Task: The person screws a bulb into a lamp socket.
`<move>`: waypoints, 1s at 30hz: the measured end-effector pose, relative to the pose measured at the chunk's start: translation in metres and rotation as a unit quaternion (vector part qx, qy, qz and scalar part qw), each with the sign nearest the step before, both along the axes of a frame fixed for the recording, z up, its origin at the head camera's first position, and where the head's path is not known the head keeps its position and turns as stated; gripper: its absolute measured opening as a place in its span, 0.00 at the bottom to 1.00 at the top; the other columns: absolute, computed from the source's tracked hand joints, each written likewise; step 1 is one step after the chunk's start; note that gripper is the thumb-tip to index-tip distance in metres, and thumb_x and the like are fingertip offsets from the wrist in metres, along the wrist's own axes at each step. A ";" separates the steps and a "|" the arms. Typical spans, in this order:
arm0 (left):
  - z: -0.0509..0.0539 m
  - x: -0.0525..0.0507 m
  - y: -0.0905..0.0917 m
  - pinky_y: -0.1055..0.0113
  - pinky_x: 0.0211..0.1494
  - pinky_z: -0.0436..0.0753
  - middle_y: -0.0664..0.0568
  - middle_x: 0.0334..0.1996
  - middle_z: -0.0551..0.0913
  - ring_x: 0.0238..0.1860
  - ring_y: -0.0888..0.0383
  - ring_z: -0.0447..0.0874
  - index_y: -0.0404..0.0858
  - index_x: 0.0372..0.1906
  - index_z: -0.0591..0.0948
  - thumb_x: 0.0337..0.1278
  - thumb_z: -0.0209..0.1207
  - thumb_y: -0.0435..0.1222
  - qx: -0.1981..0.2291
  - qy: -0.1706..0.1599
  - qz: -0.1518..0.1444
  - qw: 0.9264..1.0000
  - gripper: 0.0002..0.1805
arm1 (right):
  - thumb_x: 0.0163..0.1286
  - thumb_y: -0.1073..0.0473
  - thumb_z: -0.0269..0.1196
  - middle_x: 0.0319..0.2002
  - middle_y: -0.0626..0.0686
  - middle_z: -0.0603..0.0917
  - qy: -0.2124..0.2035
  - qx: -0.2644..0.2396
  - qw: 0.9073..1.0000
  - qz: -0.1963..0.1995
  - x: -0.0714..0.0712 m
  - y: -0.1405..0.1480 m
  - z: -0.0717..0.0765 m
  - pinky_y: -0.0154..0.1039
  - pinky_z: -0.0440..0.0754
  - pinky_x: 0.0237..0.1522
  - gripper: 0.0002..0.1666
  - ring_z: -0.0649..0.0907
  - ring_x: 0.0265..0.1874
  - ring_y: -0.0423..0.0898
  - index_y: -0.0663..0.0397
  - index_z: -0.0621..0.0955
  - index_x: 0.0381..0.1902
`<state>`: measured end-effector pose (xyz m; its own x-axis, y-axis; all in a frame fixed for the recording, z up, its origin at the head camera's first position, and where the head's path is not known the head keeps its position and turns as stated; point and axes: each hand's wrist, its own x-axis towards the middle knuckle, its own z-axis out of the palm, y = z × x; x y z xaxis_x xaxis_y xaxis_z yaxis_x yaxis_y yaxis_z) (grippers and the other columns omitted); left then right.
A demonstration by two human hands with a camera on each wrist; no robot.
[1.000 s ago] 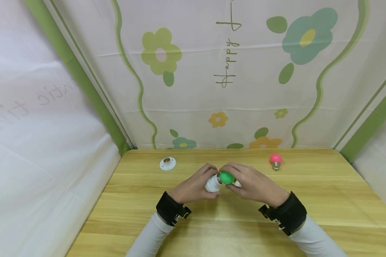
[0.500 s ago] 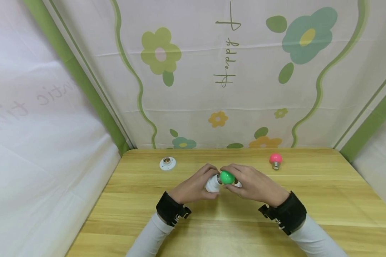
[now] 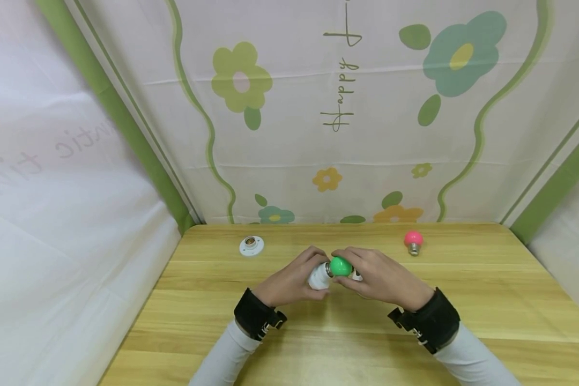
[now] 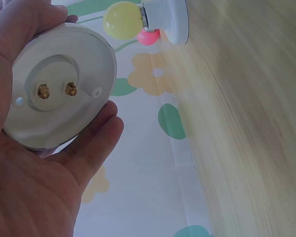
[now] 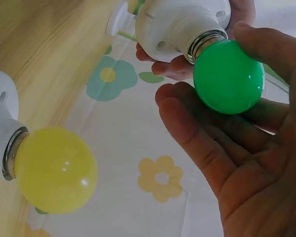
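Observation:
My left hand (image 3: 294, 279) grips a white lamp holder (image 3: 319, 276) by its round base, above the table. In the left wrist view, the underside of the lamp holder (image 4: 64, 118) faces the camera and shows two brass screws. A green light bulb (image 3: 341, 266) sits with its metal cap in the holder's mouth, part of the cap still visible. My right hand (image 3: 381, 276) holds this bulb, thumb on one side and fingers beneath. Close by in the right wrist view, a yellow bulb (image 5: 56, 170) is fitted in another white holder (image 5: 0, 98); the right hand mostly hides them in the head view.
A pink bulb (image 3: 413, 239) lies near the table's back edge at the right. At the back left stands a white lamp holder (image 3: 251, 245) with no bulb. Behind the wooden table (image 3: 318, 348) hangs a flowered cloth (image 3: 289, 134).
The right hand's fingers and thumb shift slightly round the green bulb. The left hand and the lamp holder stay almost still.

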<state>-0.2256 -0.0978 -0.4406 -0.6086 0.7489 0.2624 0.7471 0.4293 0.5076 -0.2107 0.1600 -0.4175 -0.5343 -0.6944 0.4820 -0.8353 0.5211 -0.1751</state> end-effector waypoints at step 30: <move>-0.003 -0.001 0.000 0.72 0.59 0.83 0.51 0.60 0.73 0.54 0.60 0.76 0.38 0.64 0.76 0.61 0.74 0.36 0.006 -0.005 0.001 1.000 0.29 | 0.65 0.56 0.78 0.51 0.50 0.86 -0.001 -0.019 0.999 0.028 -0.002 0.000 -0.001 0.33 0.89 0.42 0.31 0.86 0.42 0.38 0.60 0.80 0.62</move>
<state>-0.2265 -0.0980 -0.4435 -0.6123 0.7448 0.2653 0.7416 0.4248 0.5193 -0.2125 0.1597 -0.4184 -0.4959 -0.7046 0.5076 -0.8628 0.4660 -0.1960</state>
